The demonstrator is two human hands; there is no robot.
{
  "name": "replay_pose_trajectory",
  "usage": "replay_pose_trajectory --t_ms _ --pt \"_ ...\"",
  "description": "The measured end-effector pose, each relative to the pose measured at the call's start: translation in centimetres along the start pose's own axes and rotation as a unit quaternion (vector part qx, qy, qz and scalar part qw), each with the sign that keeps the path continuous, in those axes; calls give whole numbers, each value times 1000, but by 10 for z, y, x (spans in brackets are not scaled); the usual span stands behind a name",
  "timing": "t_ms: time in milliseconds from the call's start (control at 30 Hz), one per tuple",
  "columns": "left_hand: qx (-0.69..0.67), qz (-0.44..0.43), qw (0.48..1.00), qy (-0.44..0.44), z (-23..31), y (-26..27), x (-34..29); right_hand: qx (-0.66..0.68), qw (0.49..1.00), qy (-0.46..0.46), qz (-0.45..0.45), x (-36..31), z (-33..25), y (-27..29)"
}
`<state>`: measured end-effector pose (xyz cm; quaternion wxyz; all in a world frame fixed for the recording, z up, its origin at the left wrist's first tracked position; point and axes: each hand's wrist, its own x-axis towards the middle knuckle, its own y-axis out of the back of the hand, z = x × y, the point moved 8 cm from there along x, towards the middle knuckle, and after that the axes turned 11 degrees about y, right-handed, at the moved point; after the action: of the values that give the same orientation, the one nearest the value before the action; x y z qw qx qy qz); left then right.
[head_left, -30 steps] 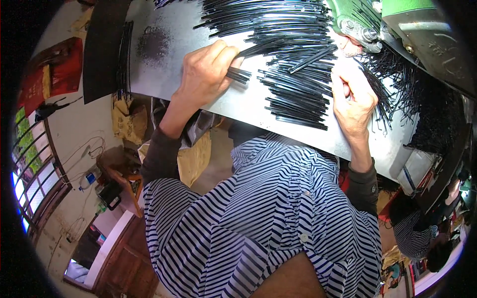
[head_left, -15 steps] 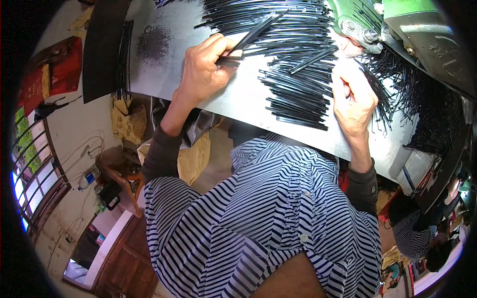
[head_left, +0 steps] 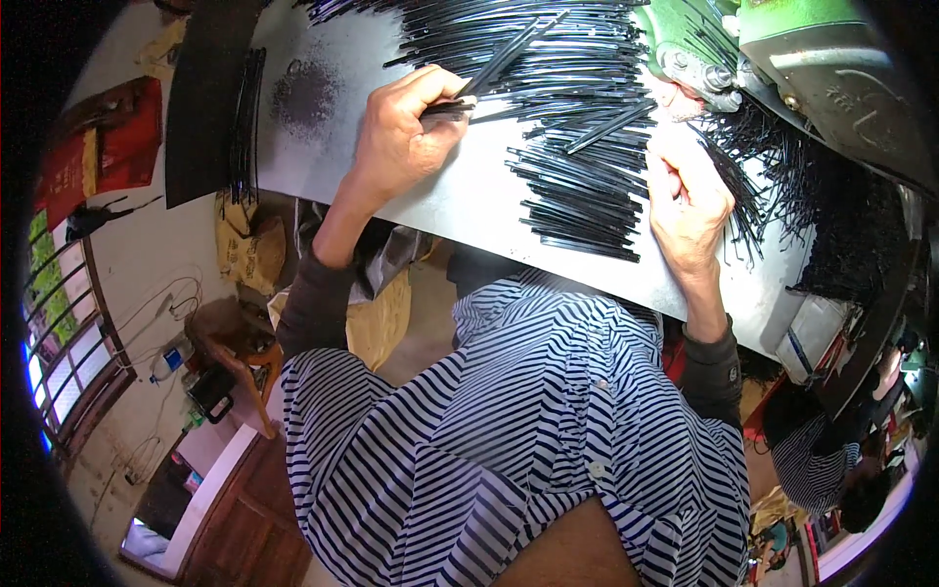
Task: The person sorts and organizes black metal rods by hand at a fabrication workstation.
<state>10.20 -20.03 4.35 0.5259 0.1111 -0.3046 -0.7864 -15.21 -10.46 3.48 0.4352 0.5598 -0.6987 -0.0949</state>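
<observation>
Pinching a few black sticks (head_left: pixel 499 67), the left hand (head_left: pixel 401 132) gripped them over the worktop (head_left: pixel 460 201); at three o'clock the right hand (head_left: pixel 690 196) lay curled, holding nothing visible, beside the pile (head_left: pixel 577 191).

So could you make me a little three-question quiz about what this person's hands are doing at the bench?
1. True or false: the left hand is pinching a few thin black sticks that point up and away from the metal sheet.
2. Where is the right hand?
A. On a stool
B. At the near right edge of the pile of black sticks on the sheet
C. Gripping the green machine
3. Fill in: the person's shirt has black and white ______.

Key: 1 true; 2 B; 3 stripes.
</observation>
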Motion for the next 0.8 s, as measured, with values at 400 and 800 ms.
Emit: replay_pose_trajectory --t_ms 400,800 --pt "-130 -53 985 96 -3 -6 2 71 997 -18 13 7 -17 -7" --pt "-129 -140 977 99 27 -39 15 429 872 -235 -2 15 6 -42"
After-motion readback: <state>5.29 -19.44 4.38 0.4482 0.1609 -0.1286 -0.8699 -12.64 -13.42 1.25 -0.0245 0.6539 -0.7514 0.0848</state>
